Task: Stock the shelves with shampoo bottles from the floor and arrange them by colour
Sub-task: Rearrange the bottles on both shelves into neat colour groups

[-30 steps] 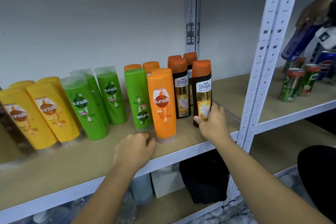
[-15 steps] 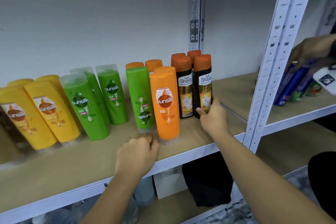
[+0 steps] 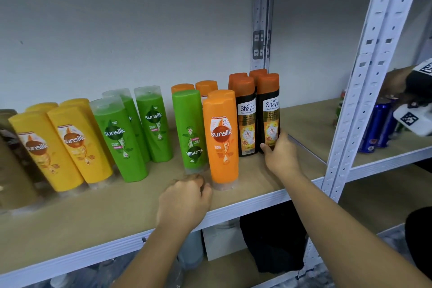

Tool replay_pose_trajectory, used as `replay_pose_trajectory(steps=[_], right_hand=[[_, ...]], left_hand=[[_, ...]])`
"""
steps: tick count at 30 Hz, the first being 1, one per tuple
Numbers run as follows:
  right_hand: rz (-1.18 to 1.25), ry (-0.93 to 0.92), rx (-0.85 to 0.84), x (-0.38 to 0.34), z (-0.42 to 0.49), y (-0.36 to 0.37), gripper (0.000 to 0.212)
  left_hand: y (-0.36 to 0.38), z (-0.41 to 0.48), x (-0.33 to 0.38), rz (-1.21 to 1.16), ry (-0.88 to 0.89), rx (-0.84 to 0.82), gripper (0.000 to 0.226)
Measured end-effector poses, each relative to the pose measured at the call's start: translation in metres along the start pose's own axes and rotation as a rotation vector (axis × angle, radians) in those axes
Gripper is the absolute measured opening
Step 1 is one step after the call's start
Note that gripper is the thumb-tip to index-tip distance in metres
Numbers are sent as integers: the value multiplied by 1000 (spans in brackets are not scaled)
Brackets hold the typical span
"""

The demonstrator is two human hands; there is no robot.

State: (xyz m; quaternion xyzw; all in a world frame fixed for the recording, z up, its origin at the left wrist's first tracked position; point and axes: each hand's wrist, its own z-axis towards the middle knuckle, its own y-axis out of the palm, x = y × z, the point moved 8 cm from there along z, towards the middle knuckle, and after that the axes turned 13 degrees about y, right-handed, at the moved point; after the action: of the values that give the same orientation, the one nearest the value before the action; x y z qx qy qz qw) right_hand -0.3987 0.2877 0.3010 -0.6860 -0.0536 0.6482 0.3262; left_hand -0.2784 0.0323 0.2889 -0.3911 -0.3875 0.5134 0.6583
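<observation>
Right hand (image 3: 280, 154): grasping the front black bottle (image 3: 268, 112) low down, thumb on its label, fingers round its right side.
Black bottle: upright on the shelf (image 3: 70, 229), orange cap on top, touching a second black bottle (image 3: 245, 119) on its left; two more orange caps show behind.
Left hand (image 3: 184, 201): clenched, fingers curled under, resting near the shelf's front edge.
Just beyond the left hand: a green bottle (image 3: 190, 128) with its label upside down, beside an orange bottle (image 3: 223, 138).
Further left: three green bottles (image 3: 117, 138), then yellow bottles (image 3: 79, 142), all leaning left.
Right: a white post (image 3: 364, 91); past it, blue cans (image 3: 376, 126) on the next shelf.
</observation>
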Motion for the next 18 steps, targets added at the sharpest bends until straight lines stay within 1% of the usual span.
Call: replay_pose_trajectory(steps=[3,4,6,7,9,11,13,15,16,18], right_hand=[[-94,-3,-38,2,-9,2,49],[-165,-7,-52,3,-14,3,52],[-399,-41,-44,7,-28,4,60],[-511,-61,-33,9,-36,4,60],[-672,-93,-55,11,-51,6,52],[-754,-145,-100,9,-71,9,47],[-724,-206,-148,2,-92,11,40],[-645,-252,-202,-4,-114,11,31],[-606,-270,-213,-6,-122,12,28],[-517,-275,-220,-8,-136,10,27]], left_hand=[[4,0,-5,-45,25,-5,33],[6,1,-6,-65,45,-8,32],[10,0,-9,-128,64,-38,34],[11,-1,-11,-159,71,-58,37],[11,-5,-11,-177,106,-85,37],[6,-11,-10,-152,147,-104,44],[-1,-20,-9,-145,159,-132,61],[-9,-31,-11,-157,147,-151,78],[-11,-34,-12,-163,140,-158,81],[-12,-41,-18,-168,109,-165,73]])
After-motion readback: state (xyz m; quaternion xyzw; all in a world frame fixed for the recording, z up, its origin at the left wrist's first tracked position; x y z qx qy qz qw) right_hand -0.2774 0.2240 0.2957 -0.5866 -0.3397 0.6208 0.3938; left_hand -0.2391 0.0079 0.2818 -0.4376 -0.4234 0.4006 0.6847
